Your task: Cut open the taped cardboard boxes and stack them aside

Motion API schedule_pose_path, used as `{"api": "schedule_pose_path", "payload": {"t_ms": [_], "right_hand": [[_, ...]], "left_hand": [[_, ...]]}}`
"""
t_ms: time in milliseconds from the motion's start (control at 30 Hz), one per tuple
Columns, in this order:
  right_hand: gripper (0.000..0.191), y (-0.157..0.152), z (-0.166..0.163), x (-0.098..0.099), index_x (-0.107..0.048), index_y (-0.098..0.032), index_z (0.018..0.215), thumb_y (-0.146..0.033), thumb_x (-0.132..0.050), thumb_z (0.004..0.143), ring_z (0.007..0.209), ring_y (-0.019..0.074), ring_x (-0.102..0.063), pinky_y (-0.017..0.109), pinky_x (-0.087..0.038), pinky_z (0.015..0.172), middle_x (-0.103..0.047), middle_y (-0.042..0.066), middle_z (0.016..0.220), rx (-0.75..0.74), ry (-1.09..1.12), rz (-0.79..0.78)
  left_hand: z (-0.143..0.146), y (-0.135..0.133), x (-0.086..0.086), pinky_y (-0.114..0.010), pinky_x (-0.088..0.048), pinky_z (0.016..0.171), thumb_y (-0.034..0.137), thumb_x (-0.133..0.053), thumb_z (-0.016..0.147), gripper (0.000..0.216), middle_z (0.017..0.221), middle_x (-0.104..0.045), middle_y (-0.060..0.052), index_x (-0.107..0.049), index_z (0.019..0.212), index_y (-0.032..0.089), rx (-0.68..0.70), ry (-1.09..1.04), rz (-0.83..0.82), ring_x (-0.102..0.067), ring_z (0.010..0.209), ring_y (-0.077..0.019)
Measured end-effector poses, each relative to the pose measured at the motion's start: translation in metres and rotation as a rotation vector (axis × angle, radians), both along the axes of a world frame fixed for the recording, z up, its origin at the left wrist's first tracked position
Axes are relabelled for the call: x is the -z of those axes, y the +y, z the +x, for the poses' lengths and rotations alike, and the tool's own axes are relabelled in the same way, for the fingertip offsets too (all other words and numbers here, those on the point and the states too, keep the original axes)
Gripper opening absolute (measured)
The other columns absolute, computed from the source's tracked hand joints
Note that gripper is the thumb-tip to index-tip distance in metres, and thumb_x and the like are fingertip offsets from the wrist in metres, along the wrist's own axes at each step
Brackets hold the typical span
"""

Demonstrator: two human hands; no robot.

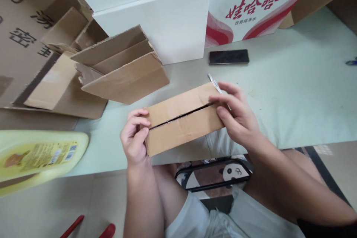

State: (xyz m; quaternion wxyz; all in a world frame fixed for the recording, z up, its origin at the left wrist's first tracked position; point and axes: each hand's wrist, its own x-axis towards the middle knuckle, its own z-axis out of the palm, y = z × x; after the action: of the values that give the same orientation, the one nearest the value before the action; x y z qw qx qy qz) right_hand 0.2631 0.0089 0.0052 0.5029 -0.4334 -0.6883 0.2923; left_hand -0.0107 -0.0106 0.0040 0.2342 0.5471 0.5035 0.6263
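A small brown cardboard box [184,130] is held up over the near edge of the table, its two long flaps folded in with a narrow dark gap between them. My left hand [136,135] grips the left end, thumb and fingers closed around it. At the right end, my right hand [237,115] pinches the box with its thumb on the lower flap and fingers on the upper one. A slim silvery tool with a pointed end [214,83] sticks out beside the right fingers; its lower part is hidden, and I cannot tell its kind.
An open cardboard box [128,78] stands at back left, near larger cardboard [67,85]. White cartons [156,26] and a red-and-white carton [245,11] line the back. A black phone [228,57] lies before them. A yellow bottle [41,156] is at left.
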Motion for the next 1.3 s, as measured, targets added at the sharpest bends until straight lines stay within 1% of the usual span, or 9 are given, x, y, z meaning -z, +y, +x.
{"api": "schedule_pose_path", "payload": {"t_ms": [100, 233, 433, 600, 833, 933, 1067, 1167, 1300], "right_hand": [[0.023, 0.001, 0.001, -0.003, -0.073, -0.026, 0.111, -0.024, -0.053, 0.099, 0.138, 0.0266, -0.055, 0.050, -0.048, 0.117, -0.058, 0.008, 0.145, -0.013, -0.041, -0.054], [0.025, 0.002, 0.001, -0.004, -0.075, -0.024, 0.110, -0.025, -0.055, 0.097, 0.140, 0.0281, -0.055, 0.051, -0.046, 0.119, -0.057, 0.008, 0.150, 0.025, -0.029, -0.094], [0.027, 0.006, 0.006, -0.004, -0.078, -0.025, 0.110, -0.027, -0.054, 0.098, 0.139, 0.0272, -0.056, 0.051, -0.044, 0.122, -0.059, 0.009, 0.147, 0.073, -0.029, -0.114], [0.027, 0.009, 0.010, -0.003, -0.079, -0.026, 0.108, -0.027, -0.055, 0.098, 0.144, 0.0283, -0.052, 0.053, -0.043, 0.121, -0.061, 0.009, 0.145, 0.121, -0.040, -0.133], [0.024, 0.011, 0.011, 0.000, -0.079, -0.028, 0.107, -0.034, -0.057, 0.098, 0.145, 0.0293, -0.050, 0.056, -0.042, 0.121, -0.062, 0.008, 0.143, 0.101, -0.001, -0.148], [0.031, 0.013, 0.014, 0.004, -0.076, -0.030, 0.112, -0.048, -0.055, 0.099, 0.146, 0.0297, -0.049, 0.056, -0.041, 0.122, -0.060, 0.007, 0.146, 0.076, 0.022, -0.148], [0.055, 0.017, 0.022, 0.019, -0.058, -0.034, 0.140, -0.067, -0.042, 0.099, 0.139, 0.0284, -0.056, 0.051, -0.049, 0.115, -0.061, 0.005, 0.148, -0.038, 0.171, -0.227], [0.059, 0.020, 0.028, 0.031, -0.058, -0.031, 0.140, -0.069, -0.041, 0.098, 0.136, 0.0288, -0.060, 0.050, -0.051, 0.112, -0.063, 0.005, 0.146, -0.085, 0.247, -0.304], [0.063, 0.019, 0.035, 0.036, -0.063, -0.032, 0.137, -0.074, -0.040, 0.096, 0.139, 0.0298, -0.057, 0.052, -0.045, 0.120, -0.064, 0.003, 0.146, -0.195, 0.234, -0.295]], "left_hand": [[-0.003, -0.002, 0.002, -0.046, -0.047, 0.099, 0.036, -0.067, 0.078, 0.014, 0.102, -0.067, -0.005, -0.070, 0.072, 0.025, 0.037, 0.086, -0.002, -0.062, 0.104, -0.0265], [-0.008, -0.004, 0.003, -0.049, -0.048, 0.103, 0.062, -0.064, 0.086, 0.036, 0.116, -0.062, -0.007, -0.077, 0.087, 0.028, 0.155, 0.297, 0.019, -0.058, 0.114, -0.0292], [-0.012, -0.010, -0.003, -0.060, -0.041, 0.114, 0.084, -0.055, 0.080, 0.065, 0.138, -0.046, -0.010, -0.076, 0.113, 0.032, 0.353, 0.498, 0.007, -0.046, 0.135, -0.0372], [-0.015, -0.014, -0.010, -0.061, -0.039, 0.117, 0.064, -0.078, 0.073, 0.065, 0.150, -0.034, -0.011, -0.068, 0.129, 0.032, 0.439, 0.660, -0.129, -0.033, 0.147, -0.0404], [-0.015, -0.015, -0.012, -0.059, -0.048, 0.109, 0.043, -0.089, 0.062, 0.071, 0.154, -0.031, -0.012, -0.068, 0.129, 0.032, 0.449, 0.691, -0.155, -0.032, 0.148, -0.0430], [-0.014, -0.012, -0.006, -0.057, -0.049, 0.108, 0.041, -0.085, 0.066, 0.065, 0.148, -0.040, -0.012, -0.070, 0.129, 0.033, 0.410, 0.627, -0.079, -0.041, 0.143, -0.0394], [-0.015, -0.006, 0.002, -0.058, -0.044, 0.113, 0.058, -0.087, 0.059, 0.064, 0.135, -0.055, -0.010, -0.078, 0.116, 0.032, 0.272, 0.381, -0.038, -0.050, 0.133, -0.0379], [-0.016, -0.003, 0.006, -0.052, -0.048, 0.110, 0.067, -0.085, 0.054, 0.066, 0.131, -0.062, -0.008, -0.080, 0.109, 0.030, 0.171, -0.033, -0.180, -0.056, 0.128, -0.0369], [-0.014, -0.003, 0.006, -0.043, -0.060, 0.079, 0.069, -0.072, 0.071, 0.054, 0.106, -0.075, -0.009, -0.076, 0.104, 0.026, 0.120, -0.494, -0.516, -0.070, 0.094, -0.0300]]}}
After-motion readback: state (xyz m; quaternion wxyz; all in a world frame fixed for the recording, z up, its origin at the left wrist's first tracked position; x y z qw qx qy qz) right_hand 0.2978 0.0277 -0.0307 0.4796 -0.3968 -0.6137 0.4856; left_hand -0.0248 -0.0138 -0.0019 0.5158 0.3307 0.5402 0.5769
